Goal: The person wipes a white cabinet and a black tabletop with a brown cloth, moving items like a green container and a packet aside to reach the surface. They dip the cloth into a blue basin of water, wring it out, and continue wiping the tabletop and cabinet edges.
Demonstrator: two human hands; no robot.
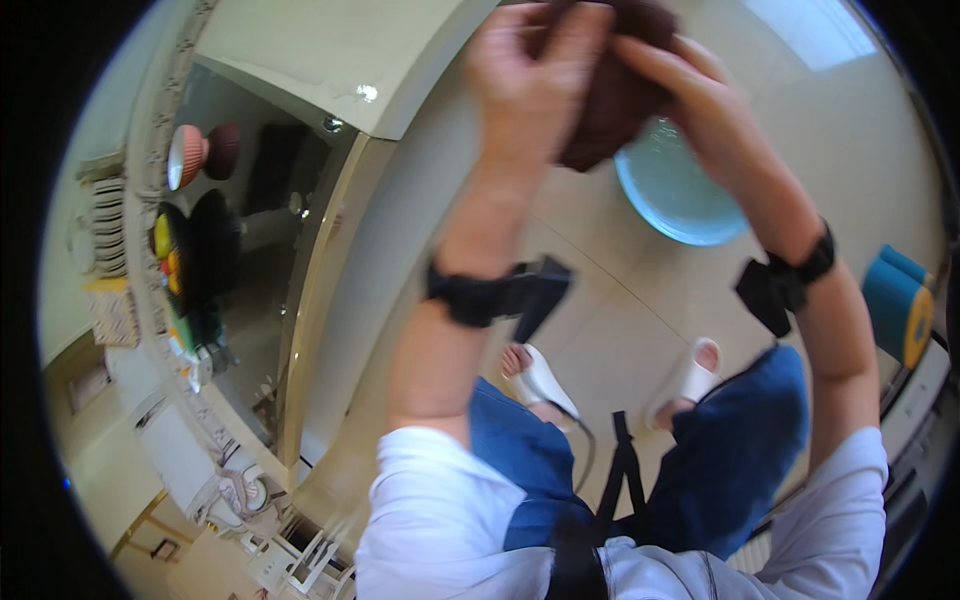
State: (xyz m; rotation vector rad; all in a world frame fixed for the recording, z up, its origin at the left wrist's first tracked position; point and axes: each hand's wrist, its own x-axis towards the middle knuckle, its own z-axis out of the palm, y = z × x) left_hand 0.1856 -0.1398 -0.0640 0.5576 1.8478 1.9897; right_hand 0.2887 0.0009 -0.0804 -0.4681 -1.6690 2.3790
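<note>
A dark brown cloth (619, 112) is bunched between my two hands at the top of the view. My left hand (529, 71) grips its left side, with the thumb over the fabric. From the right, my right hand (697, 101) clasps the same cloth. Both hands are slightly blurred, and the upper part of the cloth runs to the picture's edge. A light blue round basin (679, 199), apparently with water in it, is on the tiled floor, partly covered by the cloth and my right forearm.
A pale cabinet (337, 52) and a dark glossy panel (262, 225) run along the left. Beside the panel are a pink ribbed bowl (187, 157) and colourful items resembling fruit (169, 251). A teal and yellow stool (896, 304) stands at right. White slippers (544, 379) are on my feet.
</note>
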